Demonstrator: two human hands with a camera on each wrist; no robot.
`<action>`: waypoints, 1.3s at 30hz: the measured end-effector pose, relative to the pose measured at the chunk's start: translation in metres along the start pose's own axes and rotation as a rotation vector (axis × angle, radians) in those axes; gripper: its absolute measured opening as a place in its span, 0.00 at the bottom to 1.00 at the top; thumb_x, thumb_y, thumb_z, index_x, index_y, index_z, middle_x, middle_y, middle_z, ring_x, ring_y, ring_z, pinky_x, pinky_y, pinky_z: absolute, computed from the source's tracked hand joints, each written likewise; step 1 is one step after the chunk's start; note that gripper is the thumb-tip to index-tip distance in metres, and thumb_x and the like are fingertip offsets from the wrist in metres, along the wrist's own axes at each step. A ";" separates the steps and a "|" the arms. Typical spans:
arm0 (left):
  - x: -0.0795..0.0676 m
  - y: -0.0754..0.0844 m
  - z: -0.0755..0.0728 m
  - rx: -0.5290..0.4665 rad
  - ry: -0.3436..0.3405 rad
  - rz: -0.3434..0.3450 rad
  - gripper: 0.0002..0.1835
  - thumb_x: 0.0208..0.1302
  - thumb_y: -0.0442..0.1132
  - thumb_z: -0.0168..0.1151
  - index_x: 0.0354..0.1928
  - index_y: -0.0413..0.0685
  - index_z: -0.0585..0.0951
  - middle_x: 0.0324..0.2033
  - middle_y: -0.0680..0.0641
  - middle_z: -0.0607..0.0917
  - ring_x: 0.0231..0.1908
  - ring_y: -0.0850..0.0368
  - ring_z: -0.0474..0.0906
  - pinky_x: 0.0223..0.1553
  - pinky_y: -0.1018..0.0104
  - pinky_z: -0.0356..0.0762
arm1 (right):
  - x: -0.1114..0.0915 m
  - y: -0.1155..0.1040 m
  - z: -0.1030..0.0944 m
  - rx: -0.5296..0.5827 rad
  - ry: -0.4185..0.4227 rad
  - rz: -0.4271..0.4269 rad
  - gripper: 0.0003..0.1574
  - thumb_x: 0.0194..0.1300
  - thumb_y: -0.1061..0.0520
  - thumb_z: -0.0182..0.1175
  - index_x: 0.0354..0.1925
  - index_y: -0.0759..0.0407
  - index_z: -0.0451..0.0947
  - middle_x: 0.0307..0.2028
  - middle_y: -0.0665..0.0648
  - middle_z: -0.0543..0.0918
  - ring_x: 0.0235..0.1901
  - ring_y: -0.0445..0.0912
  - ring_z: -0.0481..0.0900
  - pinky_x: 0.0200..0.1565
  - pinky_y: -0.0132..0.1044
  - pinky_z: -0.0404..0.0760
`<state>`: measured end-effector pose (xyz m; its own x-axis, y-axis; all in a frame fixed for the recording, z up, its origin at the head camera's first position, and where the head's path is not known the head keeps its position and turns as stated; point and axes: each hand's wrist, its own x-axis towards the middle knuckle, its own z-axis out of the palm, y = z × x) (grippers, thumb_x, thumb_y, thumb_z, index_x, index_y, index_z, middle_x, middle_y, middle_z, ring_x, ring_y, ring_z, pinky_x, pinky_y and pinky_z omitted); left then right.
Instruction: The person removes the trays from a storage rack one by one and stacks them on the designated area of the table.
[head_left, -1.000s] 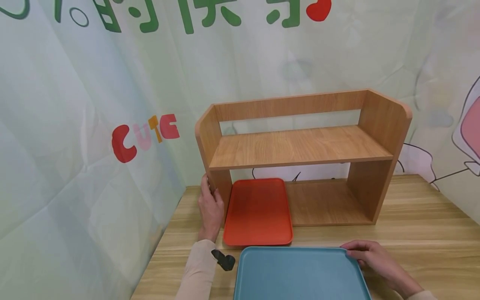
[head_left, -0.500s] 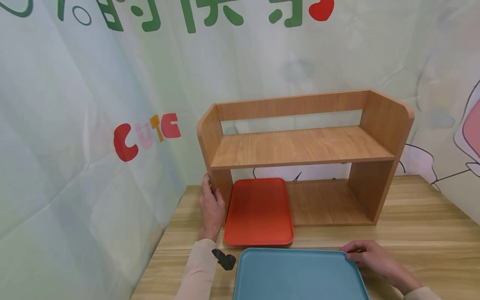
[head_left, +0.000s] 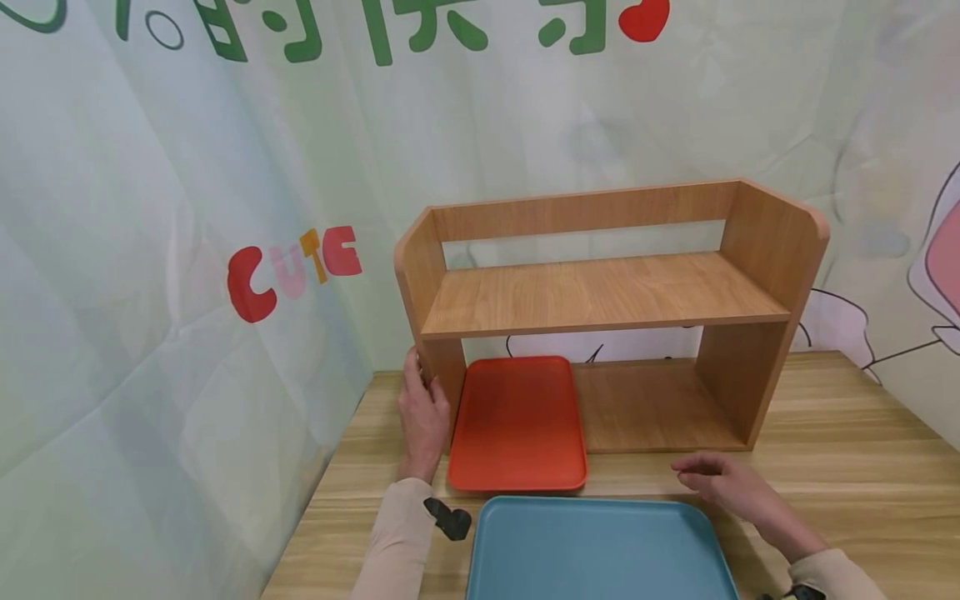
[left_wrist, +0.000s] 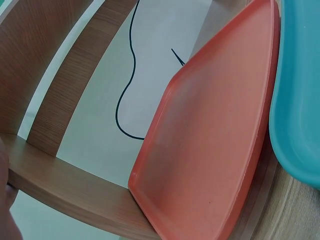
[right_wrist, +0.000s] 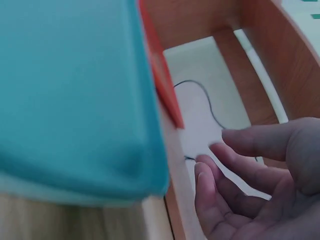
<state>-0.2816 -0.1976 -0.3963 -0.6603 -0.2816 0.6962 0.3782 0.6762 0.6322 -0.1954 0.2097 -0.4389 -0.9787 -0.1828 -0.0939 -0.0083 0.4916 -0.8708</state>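
Note:
A two-tier wooden shelf [head_left: 600, 296] stands on the table. Against the outer face of its left side panel, my left hand [head_left: 424, 421] rests with the fingers extended. A red rectangular tray [head_left: 517, 425] lies lengthwise in the left half of the lower tier, its near end jutting past the shelf's front edge. Closer to me lies a larger blue tray [head_left: 600, 550], cut off by the bottom of the head view. My right hand [head_left: 731, 492] hovers near its far right corner, apart from it. In the right wrist view, the right hand's loosely bent fingers [right_wrist: 240, 170] hold nothing.
The wood-grain table [head_left: 862, 467] extends to the right of the shelf and the blue tray. A printed fabric backdrop [head_left: 637, 125] hangs behind the shelf and along the left. Dark wrist camera mounts [head_left: 448, 518] sit on the sleeves.
My right hand has let go of the blue tray's far right corner and moved slightly up and away. The left hand still rests against the shelf's side; the red tray has not moved.

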 end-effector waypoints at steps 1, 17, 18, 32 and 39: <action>0.000 0.000 0.000 0.001 -0.001 -0.001 0.29 0.66 0.26 0.50 0.68 0.50 0.60 0.61 0.38 0.72 0.59 0.40 0.74 0.55 0.46 0.74 | 0.001 -0.003 0.001 0.016 0.009 -0.004 0.25 0.66 0.54 0.58 0.54 0.70 0.74 0.50 0.65 0.81 0.46 0.47 0.80 0.45 0.39 0.80; 0.001 0.000 0.000 -0.018 0.002 0.005 0.29 0.66 0.26 0.51 0.67 0.49 0.60 0.60 0.36 0.73 0.58 0.40 0.75 0.55 0.45 0.74 | 0.021 -0.017 0.012 0.274 0.016 0.064 0.31 0.67 0.63 0.53 0.63 0.77 0.58 0.57 0.74 0.70 0.49 0.50 0.79 0.53 0.46 0.79; 0.001 0.000 0.001 -0.019 0.002 0.002 0.29 0.66 0.26 0.51 0.67 0.49 0.60 0.60 0.37 0.73 0.58 0.40 0.75 0.55 0.45 0.74 | 0.022 -0.017 0.014 0.281 0.020 0.077 0.30 0.67 0.64 0.53 0.63 0.76 0.59 0.57 0.73 0.71 0.49 0.50 0.79 0.53 0.45 0.79; 0.001 -0.001 0.001 -0.012 -0.003 -0.015 0.29 0.66 0.26 0.51 0.67 0.50 0.60 0.60 0.36 0.73 0.58 0.40 0.74 0.55 0.45 0.74 | 0.040 -0.023 0.036 0.382 -0.035 0.094 0.33 0.69 0.60 0.53 0.65 0.73 0.56 0.55 0.71 0.72 0.50 0.52 0.78 0.54 0.47 0.78; 0.001 -0.002 0.001 -0.011 0.008 0.006 0.29 0.66 0.26 0.51 0.67 0.49 0.60 0.60 0.35 0.73 0.57 0.39 0.75 0.54 0.44 0.75 | 0.049 -0.024 0.047 0.414 -0.052 0.052 0.32 0.69 0.59 0.53 0.64 0.75 0.57 0.54 0.72 0.73 0.50 0.53 0.80 0.53 0.46 0.79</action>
<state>-0.2837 -0.1992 -0.3972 -0.6530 -0.2827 0.7026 0.3891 0.6706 0.6316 -0.2333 0.1490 -0.4449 -0.9638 -0.2149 -0.1578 0.1343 0.1200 -0.9836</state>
